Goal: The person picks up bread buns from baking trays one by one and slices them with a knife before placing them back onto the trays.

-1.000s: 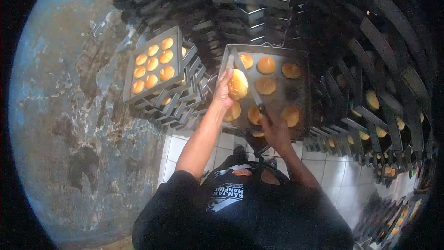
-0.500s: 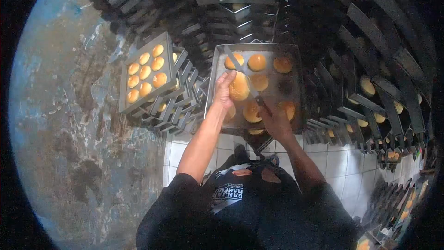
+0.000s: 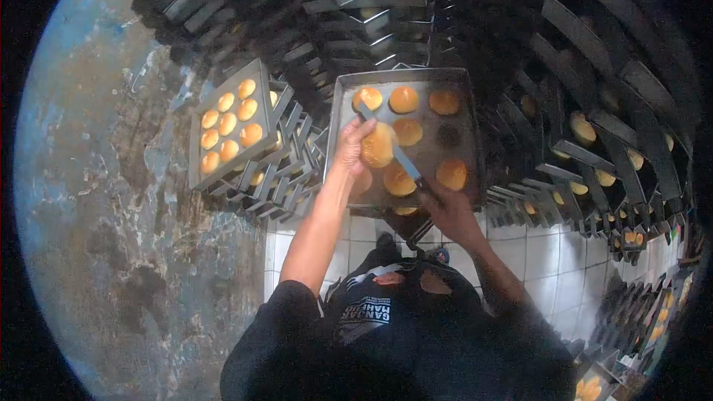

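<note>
My left hand (image 3: pixel 352 150) is wrapped round a golden bun (image 3: pixel 377 146), held above a metal tray (image 3: pixel 333 108). In my right hand (image 3: pixel 447 212) is the dark handle of a knife (image 3: pixel 405 161). Its long blade slants up and left across the bun, and the tip shows past my left thumb. Several more golden buns lie on the tray below, with a dark round spot among them. Part of the tray's lower area is hidden by my hands.
To the left stands a stack of trays, its top tray (image 3: pixel 196 150) holding several buns. Stacked dark trays (image 3: pixel 572 115) with buns rise on the right, and more stacks stand behind. White floor tiles (image 3: pixel 541 252) show below.
The knife blade has turned slightly and its tip sits lower against the bun. Both hands and the held bun have shifted a little; the view has moved slightly too.
</note>
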The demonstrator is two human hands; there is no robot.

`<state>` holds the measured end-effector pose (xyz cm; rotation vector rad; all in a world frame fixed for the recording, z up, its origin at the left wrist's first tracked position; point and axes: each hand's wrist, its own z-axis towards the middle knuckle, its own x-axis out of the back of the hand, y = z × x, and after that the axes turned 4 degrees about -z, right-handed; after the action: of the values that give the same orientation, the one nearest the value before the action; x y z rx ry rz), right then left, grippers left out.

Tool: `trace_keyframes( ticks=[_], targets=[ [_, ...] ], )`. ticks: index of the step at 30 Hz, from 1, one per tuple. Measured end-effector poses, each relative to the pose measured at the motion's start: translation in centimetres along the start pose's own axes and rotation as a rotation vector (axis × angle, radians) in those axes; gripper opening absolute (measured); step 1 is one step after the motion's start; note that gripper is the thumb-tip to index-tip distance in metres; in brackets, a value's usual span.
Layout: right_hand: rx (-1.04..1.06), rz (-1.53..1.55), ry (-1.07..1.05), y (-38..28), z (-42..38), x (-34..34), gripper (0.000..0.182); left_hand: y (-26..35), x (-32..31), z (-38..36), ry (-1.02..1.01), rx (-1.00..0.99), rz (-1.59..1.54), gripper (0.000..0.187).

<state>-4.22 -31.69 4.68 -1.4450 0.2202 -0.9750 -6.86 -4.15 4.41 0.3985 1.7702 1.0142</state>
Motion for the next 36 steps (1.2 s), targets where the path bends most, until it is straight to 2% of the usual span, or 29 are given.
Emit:
trace_keyframes(
  ticks=[1, 2, 4, 5, 7, 11, 13, 14, 15, 16, 19, 21, 22, 23, 24, 26, 28, 30, 32, 34, 36],
  targets=[
    [0.137, -0.026, 0.083, 0.5, -0.9, -0.1, 0.042, 0.6, 0.3, 0.0, -0.032, 0.014, -0.013, 0.03],
    [0.135, -0.023, 0.076, 1.1, -1.0, -0.2, 0.042, 0.8, 0.5, -0.3, -0.064, 0.033, -0.025, 0.03],
    [-0.08, 0.103, -0.07, 1.6, -1.8, -0.2, 0.043, -0.5, -1.1, -1.7, -0.021, 0.068, -0.018, 0.03],
    [-0.087, 0.102, -0.06, 1.6, -1.2, -0.3, 0.043, -1.1, -2.0, -1.9, 0.011, 0.091, -0.011, 0.03],
    [-0.237, -0.083, -0.127, 0.5, 1.2, -0.6, 0.044, -2.7, -1.0, -0.9, -0.043, 0.123, 0.049, 0.031],
    [-0.15, -0.02, -0.069, 0.0, 0.7, 0.1, 0.044, -1.3, -2.2, -1.2, 0.037, 0.09, 0.025, 0.031],
    [0.063, 0.053, 0.019, 1.0, -1.8, 0.4, 0.04, -0.2, -1.6, -1.1, 0.074, 0.062, 0.039, 0.031],
    [0.063, 0.057, 0.008, 1.1, -2.5, 0.5, 0.04, 0.3, -1.0, -1.0, 0.015, 0.088, 0.012, 0.028],
    [-0.033, 0.072, -0.031, 0.6, -3.3, 0.7, 0.038, 0.4, -0.7, -1.2, -0.045, 0.121, -0.014, 0.026],
    [-0.133, 0.087, -0.062, 0.3, -3.8, 0.8, 0.037, -0.3, -1.0, -1.4, 0.036, 0.104, 0.018, 0.023],
    [-0.084, -0.058, -0.042, 2.6, -1.5, -1.4, 0.036, -2.8, -3.1, -2.6, 0.097, 0.105, 0.03, 0.022],
    [-0.145, -0.045, -0.075, 1.5, -0.4, -1.2, 0.037, -3.7, -2.1, -1.4, 0.059, 0.102, 0.041, 0.022],
    [-0.195, -0.035, -0.123, 0.8, 0.1, -0.9, 0.037, -3.2, -1.8, -0.9, 0.135, 0.111, 0.011, 0.031],
    [-0.192, -0.038, -0.125, 0.6, -0.7, -0.6, 0.037, -2.7, -1.3, -0.6, 0.216, 0.119, -0.023, 0.042],
    [-0.206, 0.046, -0.1, 0.6, -2.4, -0.4, 0.037, -2.3, -0.6, -0.1, 0.218, 0.114, -0.028, 0.042],
    [-0.224, 0.129, -0.086, 1.5, -3.5, -0.5, 0.037, -2.0, 0.7, 0.1, 0.111, 0.089, -0.02, 0.041],
    [-0.091, 0.001, -0.005, 3.1, -4.0, -1.5, 0.039, -3.5, -0.4, -0.6, 0.165, 0.11, -0.029, 0.038],
    [-0.103, -0.022, -0.023, 3.7, -1.7, -2.6, 0.04, -4.8, -2.3, -1.0, 0.208, 0.133, -0.034, 0.034],
    [-0.107, -0.043, -0.043, 3.4, -0.9, -2.7, 0.041, -5.4, -3.5, -1.1, 0.199, 0.08, -0.119, 0.022],
    [-0.238, 0.074, -0.108, 2.8, -0.5, -2.2, 0.041, -4.7, -2.6, -0.1, 0.164, 0.124, -0.128, 0.026],
    [-0.174, -0.001, -0.044, 4.2, -3.0, -2.2, 0.039, -4.7, -1.6, 1.0, 0.135, 0.171, -0.144, 0.031]
  ],
)
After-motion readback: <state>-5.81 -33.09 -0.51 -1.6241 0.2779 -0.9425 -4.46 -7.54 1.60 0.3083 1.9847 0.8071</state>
